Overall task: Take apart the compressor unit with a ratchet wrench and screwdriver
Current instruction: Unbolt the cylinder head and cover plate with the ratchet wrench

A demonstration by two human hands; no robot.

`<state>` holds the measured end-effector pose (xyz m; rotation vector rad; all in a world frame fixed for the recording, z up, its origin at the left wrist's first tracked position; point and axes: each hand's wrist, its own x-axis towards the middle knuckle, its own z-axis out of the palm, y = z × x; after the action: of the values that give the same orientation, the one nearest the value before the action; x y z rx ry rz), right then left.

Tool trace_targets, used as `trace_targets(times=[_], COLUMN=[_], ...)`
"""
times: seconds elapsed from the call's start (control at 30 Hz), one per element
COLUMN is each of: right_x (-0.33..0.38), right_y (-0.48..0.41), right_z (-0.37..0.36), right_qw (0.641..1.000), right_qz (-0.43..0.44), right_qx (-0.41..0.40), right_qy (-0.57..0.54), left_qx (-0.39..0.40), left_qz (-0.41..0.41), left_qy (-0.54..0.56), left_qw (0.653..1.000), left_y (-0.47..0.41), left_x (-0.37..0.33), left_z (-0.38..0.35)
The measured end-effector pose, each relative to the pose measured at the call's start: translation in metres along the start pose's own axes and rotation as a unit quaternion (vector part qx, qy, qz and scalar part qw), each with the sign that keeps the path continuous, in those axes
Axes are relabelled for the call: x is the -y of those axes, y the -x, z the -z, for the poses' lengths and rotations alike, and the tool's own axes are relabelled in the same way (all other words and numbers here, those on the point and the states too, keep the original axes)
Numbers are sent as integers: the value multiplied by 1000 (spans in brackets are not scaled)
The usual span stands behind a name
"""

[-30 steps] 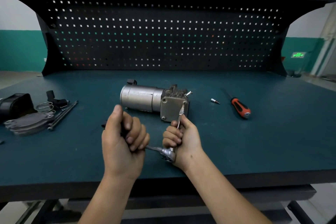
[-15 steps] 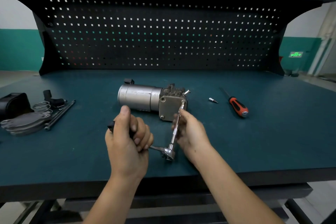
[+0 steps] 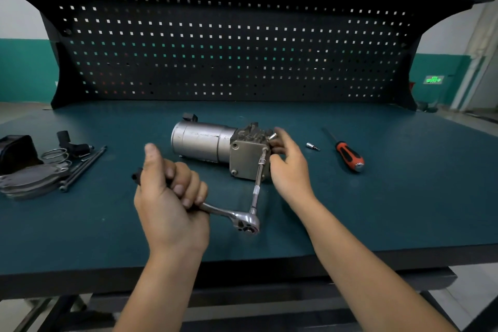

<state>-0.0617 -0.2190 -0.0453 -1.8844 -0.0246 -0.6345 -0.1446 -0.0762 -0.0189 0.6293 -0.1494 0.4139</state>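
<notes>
The compressor unit (image 3: 210,141), a silver cylinder with a square grey end block, lies on its side mid-bench. My left hand (image 3: 168,197) is closed around the black handle of the ratchet wrench (image 3: 246,221). The wrench's long extension bar runs up to a bolt at the block's upper right corner. My right hand (image 3: 288,164) rests against the right side of the block, fingers curled on it beside a protruding bolt. An orange-and-black screwdriver (image 3: 347,155) lies to the right.
A small loose socket bit (image 3: 312,146) lies between the compressor and the screwdriver. Removed parts sit at the left: grey plates (image 3: 29,179), long bolts (image 3: 83,167), wire rings, a black fitting and a black cover (image 3: 16,152). A pegboard backs the green bench (image 3: 377,210).
My right hand let go of the extension bar and moved up to the right side of the compressor block. My left hand kept its grip on the wrench handle, swinging slightly left.
</notes>
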Motion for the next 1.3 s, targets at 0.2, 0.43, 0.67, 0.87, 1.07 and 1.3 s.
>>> trace_targets(times=[0.2,0.43,0.67,0.87,1.07,1.3], right_x=[1,0,-3,-2,-1,-3], right_y=[1,12,13,13,12,10], right_z=[0,-7,-9,-9,-12,-9], right_qw=[1000,987,977,981,985,988], right_qz=[16,121,172,160,147,137], right_qx=[20,60,46,51,27,18], right_qy=[18,83,118,101,92,73], left_qx=[-30,53,102,111,118,131], left_qz=[1,6,17,14,5,2], left_qy=[24,-20,-41,-44,-51,-54], left_qw=[999,998,994,993,992,990], left_y=[-6,-3,3,1,-1,-4], left_x=[-15,-41,-51,-48,-46,-40], left_z=[7,23,21,18,22,16])
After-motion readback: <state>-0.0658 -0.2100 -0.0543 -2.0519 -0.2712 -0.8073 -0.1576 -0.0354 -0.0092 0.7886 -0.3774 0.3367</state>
